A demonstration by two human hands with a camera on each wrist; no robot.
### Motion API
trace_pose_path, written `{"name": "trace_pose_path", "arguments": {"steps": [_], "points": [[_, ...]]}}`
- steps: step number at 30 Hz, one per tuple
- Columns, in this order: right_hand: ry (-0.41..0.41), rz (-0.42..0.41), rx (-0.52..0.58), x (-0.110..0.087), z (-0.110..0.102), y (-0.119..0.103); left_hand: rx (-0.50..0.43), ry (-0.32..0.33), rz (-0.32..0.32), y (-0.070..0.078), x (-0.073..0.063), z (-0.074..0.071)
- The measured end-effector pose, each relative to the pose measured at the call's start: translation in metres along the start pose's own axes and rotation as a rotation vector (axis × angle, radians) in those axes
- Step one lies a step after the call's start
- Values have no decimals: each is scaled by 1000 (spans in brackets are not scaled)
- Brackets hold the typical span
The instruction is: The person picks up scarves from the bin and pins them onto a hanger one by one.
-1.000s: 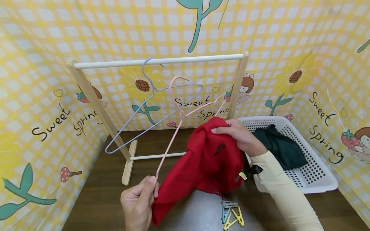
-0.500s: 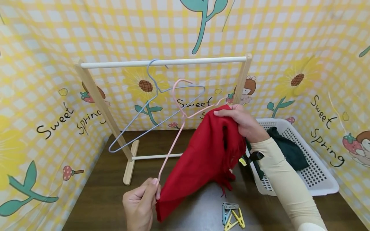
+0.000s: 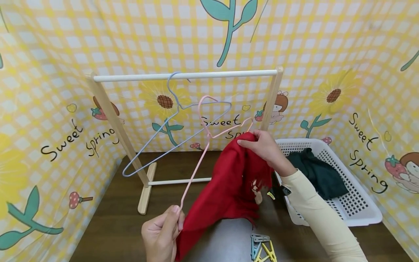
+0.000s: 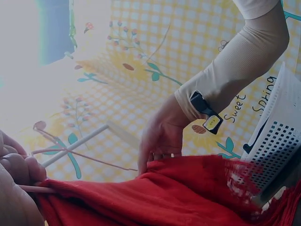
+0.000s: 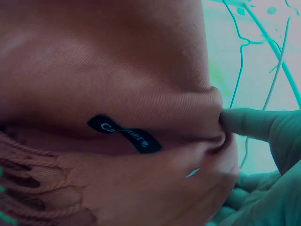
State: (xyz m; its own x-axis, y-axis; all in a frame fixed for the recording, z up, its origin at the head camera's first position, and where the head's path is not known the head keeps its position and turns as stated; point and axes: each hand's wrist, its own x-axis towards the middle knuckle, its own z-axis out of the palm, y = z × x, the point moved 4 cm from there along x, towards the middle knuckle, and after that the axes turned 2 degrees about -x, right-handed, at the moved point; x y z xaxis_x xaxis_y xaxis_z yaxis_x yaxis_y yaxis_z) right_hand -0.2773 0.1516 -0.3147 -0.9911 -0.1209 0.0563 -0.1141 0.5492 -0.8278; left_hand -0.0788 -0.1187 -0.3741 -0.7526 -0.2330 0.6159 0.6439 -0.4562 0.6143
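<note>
A pink hanger (image 3: 195, 171) is held at its lower left corner by my left hand (image 3: 162, 233), thumb on top. Over its lower bar lies a red fringed scarf (image 3: 226, 189), which hides most of that bar. My right hand (image 3: 266, 149) pinches the scarf's upper edge near the hanger's right end, thumb in front. In the right wrist view a dark label (image 5: 124, 134) shows on the scarf, with the fringe (image 5: 37, 188) at the left. In the left wrist view the scarf (image 4: 141, 197) stretches between both hands.
Behind the hands stands a wooden rack with a white rail (image 3: 226, 74). A blue hanger (image 3: 150, 136) hangs from it. At the right a white basket (image 3: 363, 214) holds dark green cloth (image 3: 319, 174). Several clips (image 3: 262, 247) lie on the table's front.
The right hand rose with the scarf's edge, then came down and slightly left. The scarf's folds have shifted, and its label is out of sight in the head view. The left hand keeps its grip.
</note>
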Motion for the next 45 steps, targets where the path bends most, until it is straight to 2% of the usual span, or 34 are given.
{"name": "trace_pose_path", "arguments": {"steps": [4,8,12,15,17,19,22,25,28,32,37,42,45], "points": [[122,-81,-101,-9,-1,-1,-16,-3,22,1,-1,0],[242,-103,-129,-24,0,2,-40,1,33,2,-1,0],[372,-116,-6,-38,0,11,-91,10,49,7,2,1],[408,-152,91,-43,3,21,-125,33,63,12,6,1],[400,-191,131,-46,10,29,-143,53,74,17,8,2],[354,-267,162,-51,21,33,-152,67,86,20,11,4],[259,-468,191,-67,41,30,-166,64,108,24,15,7],[161,-712,140,-86,65,22,-175,43,129,26,19,11],[108,-857,19,-98,89,16,-185,32,143,26,21,14],[84,-874,-99,-101,114,14,-188,49,136,24,19,15],[148,-946,-157,-102,129,11,-168,84,122,22,15,16],[185,-915,-212,-113,141,12,-157,78,124,19,11,18],[233,-945,-227,-118,146,12,-155,62,130,17,9,18]]}}
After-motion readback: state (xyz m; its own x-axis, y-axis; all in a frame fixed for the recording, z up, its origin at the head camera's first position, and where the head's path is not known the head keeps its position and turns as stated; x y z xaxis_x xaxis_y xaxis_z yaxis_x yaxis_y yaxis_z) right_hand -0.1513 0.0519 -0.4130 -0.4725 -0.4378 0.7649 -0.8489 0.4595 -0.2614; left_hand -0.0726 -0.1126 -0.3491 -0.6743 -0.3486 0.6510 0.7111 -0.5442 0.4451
